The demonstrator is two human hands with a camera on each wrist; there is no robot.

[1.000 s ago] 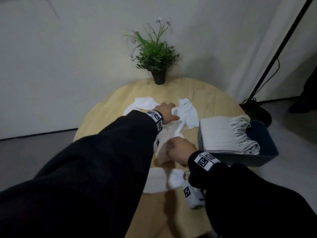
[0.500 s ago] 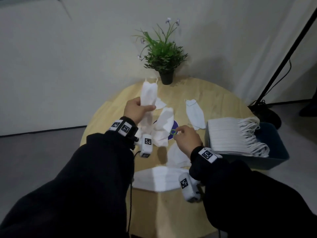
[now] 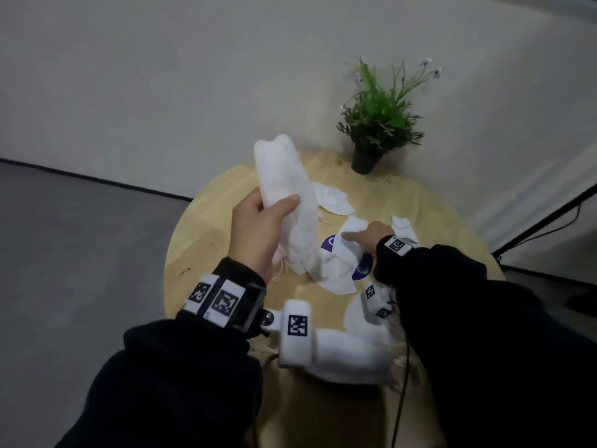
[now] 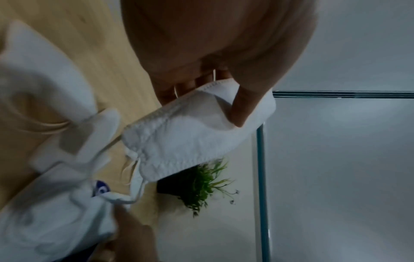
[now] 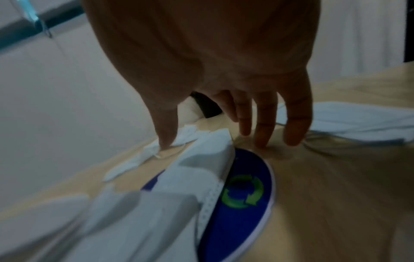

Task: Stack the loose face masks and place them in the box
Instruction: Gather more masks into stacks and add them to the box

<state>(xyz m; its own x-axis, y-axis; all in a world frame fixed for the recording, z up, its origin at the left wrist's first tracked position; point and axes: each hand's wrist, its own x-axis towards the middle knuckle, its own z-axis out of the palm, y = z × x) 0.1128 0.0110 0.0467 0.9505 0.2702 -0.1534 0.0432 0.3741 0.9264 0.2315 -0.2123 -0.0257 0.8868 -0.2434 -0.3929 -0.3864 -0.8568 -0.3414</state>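
Note:
My left hand [image 3: 263,227] is raised above the round wooden table [image 3: 200,253] and grips a bunched stack of white face masks [image 3: 284,189] upright; in the left wrist view the thumb presses across the stack [image 4: 190,138]. My right hand [image 3: 363,236] reaches forward with straight, spread fingers [image 5: 262,127] whose tips touch the table at the far end of a loose mask [image 5: 197,179]. That mask [image 3: 336,270] lies over a blue round disc [image 5: 241,195]. More loose masks lie behind [image 3: 332,202], to the right [image 3: 402,226] and near me [image 3: 352,354]. The box is out of view.
A small potted plant [image 3: 378,124] stands at the table's far edge against the white wall. A black stand leg and cable [image 3: 542,227] run along the floor at the right. Grey floor lies to the left of the table.
The head view has swung left and the box has left the picture. My left hand has lifted the mask stack higher. My right hand has reached forward onto the table by the mask on the disc.

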